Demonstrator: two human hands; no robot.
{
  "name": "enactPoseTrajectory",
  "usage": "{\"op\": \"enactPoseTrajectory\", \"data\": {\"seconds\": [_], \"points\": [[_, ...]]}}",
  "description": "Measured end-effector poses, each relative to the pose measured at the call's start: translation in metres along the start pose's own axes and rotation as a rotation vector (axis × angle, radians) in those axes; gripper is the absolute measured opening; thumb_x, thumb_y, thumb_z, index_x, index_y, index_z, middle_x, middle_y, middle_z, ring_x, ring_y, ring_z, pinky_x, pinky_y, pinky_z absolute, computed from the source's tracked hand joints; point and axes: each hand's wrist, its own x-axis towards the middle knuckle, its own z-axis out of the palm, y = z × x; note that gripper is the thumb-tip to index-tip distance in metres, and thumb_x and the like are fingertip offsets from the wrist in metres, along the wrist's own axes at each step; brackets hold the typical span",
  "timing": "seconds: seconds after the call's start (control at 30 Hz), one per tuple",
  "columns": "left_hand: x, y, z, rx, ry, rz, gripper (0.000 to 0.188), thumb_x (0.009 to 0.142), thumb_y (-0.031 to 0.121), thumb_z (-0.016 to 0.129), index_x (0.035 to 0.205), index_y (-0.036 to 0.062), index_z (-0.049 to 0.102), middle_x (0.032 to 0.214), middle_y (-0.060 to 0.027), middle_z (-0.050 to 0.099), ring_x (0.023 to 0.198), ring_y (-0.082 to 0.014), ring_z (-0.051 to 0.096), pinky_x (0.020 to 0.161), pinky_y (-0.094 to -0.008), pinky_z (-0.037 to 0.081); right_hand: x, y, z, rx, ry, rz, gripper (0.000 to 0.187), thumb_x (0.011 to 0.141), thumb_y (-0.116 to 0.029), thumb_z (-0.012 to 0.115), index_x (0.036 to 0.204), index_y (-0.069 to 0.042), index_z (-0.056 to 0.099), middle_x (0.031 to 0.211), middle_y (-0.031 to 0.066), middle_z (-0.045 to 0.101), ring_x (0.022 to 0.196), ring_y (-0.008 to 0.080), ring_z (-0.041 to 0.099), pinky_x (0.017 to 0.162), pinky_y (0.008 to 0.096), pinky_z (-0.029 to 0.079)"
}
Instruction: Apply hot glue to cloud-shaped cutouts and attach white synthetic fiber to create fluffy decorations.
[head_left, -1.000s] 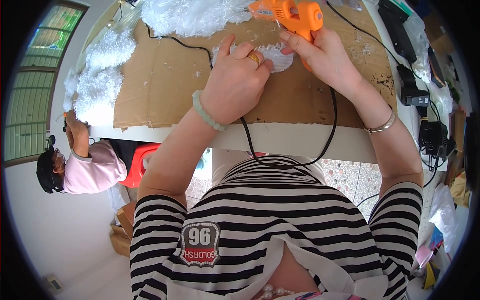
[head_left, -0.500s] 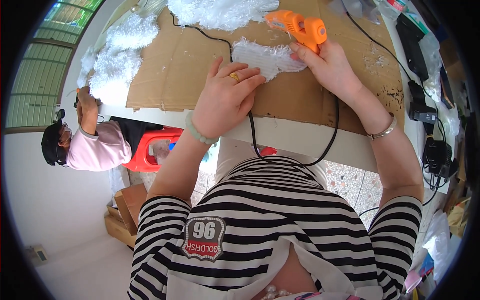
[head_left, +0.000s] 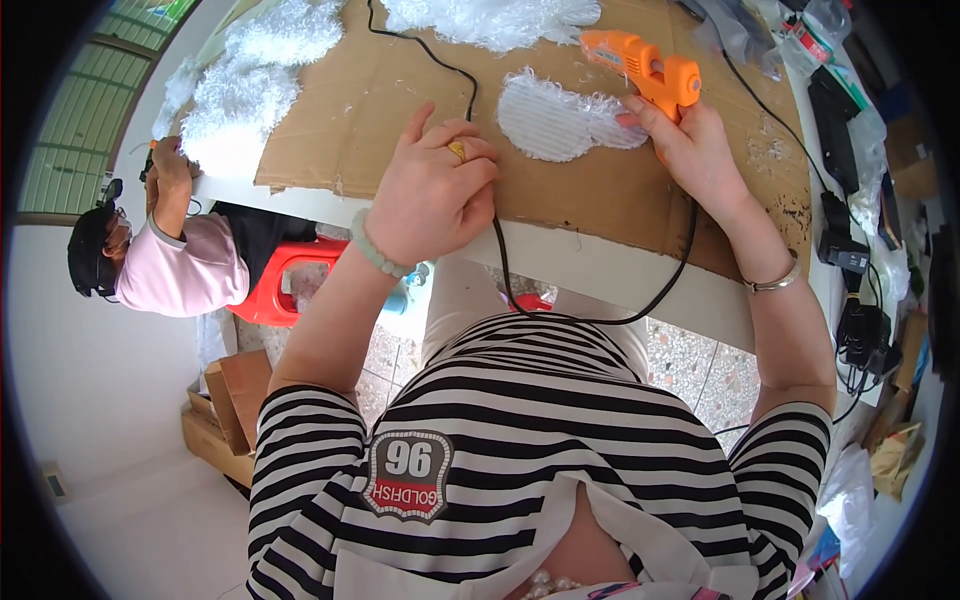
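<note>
My right hand grips the handle of an orange glue gun, whose nozzle points to the far left. The thumb and fingertips of that hand reach the right end of a white fluffy fabric piece. This piece lies on brown cardboard, ribbed backing up, with shaggy strands along its edge. Left of it, and apart from it, is my left hand, most fingers curled in and one raised. Whatever its fingertips may hold is hidden. A black cord runs beneath this hand and loops over the table's front edge.
More white shaggy pieces lie at the back, with a heap at the far left. The cardboard covers much of the white table. A co-worker sits at the left. Power adapters and plastic bags line the right side.
My left hand has drawn off the white piece toward the left, its fingers curling more. The glue gun and my right hand stay beside the piece; the whole view has shifted slightly.
</note>
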Motion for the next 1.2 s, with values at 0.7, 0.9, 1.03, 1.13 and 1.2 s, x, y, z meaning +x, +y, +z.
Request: {"op": "enactPoseTrajectory", "data": {"seconds": [0.7, 0.9, 1.03, 1.13, 1.2], "points": [[0.008, 0.016, 0.017, -0.281, 0.200, -0.061, 0.021, 0.078, 0.007, 0.065, 0.097, 0.0064, 0.056, 0.091, -0.0071, 0.067, 0.091, -0.0287, 0.063, 0.094, -0.0461, 0.044, -0.018, -0.028, 0.006, 0.104, -0.216, -0.007, 0.021, 0.091, -0.010, 0.059, 0.109, 0.000, 0.059, 0.094, 0.0006, 0.062, 0.081, 0.0064, 0.052, 0.073, 0.0217, 0.044], [0.009, 0.021, 0.021, -0.102, 0.050, -0.074, 0.033, 0.074, 0.022, 0.071, 0.100, 0.0063, 0.058, 0.109, -0.0114, 0.064, 0.107, -0.0280, 0.057, 0.095, -0.0490, 0.040, -0.015, -0.028, 0.008, -0.051, -0.269, 0.069, 0.022, 0.090, -0.013, 0.061, 0.108, 0.000, 0.060, 0.096, 0.0013, 0.063, 0.088, 0.0082, 0.055, 0.081, 0.0237, 0.045], [0.007, 0.019, 0.026, -0.118, 0.044, -0.084, 0.035, 0.074, 0.025, 0.071, 0.101, 0.0066, 0.058, 0.109, -0.0109, 0.064, 0.107, -0.0281, 0.057, 0.095, -0.0487, 0.039, -0.013, -0.024, 0.011, -0.126, -0.234, 0.015, 0.023, 0.091, -0.017, 0.062, 0.106, -0.001, 0.060, 0.086, -0.0011, 0.061, 0.076, 0.0055, 0.053, 0.068, 0.0218, 0.045], [0.004, 0.019, 0.024, -0.131, -0.004, -0.117, 0.036, 0.076, 0.022, 0.070, 0.106, 0.0062, 0.057, 0.117, -0.0099, 0.061, 0.113, -0.0282, 0.054, 0.098, -0.0487, 0.038, -0.011, -0.029, 0.012, -0.116, -0.233, 0.081, 0.024, 0.091, -0.020, 0.062, 0.105, -0.001, 0.061, 0.074, -0.0043, 0.056, 0.061, 0.0027, 0.046, 0.054, 0.0201, 0.038], [0.004, 0.019, 0.025, -0.130, 0.022, -0.102, 0.036, 0.076, 0.022, 0.070, 0.106, 0.0060, 0.058, 0.117, -0.0099, 0.061, 0.113, -0.0282, 0.054, 0.099, -0.0486, 0.038, -0.009, -0.027, 0.012, -0.129, -0.214, 0.074, 0.024, 0.091, -0.022, 0.061, 0.104, -0.001, 0.061, 0.070, -0.0052, 0.053, 0.057, 0.0021, 0.043, 0.051, 0.0201, 0.035]]}}
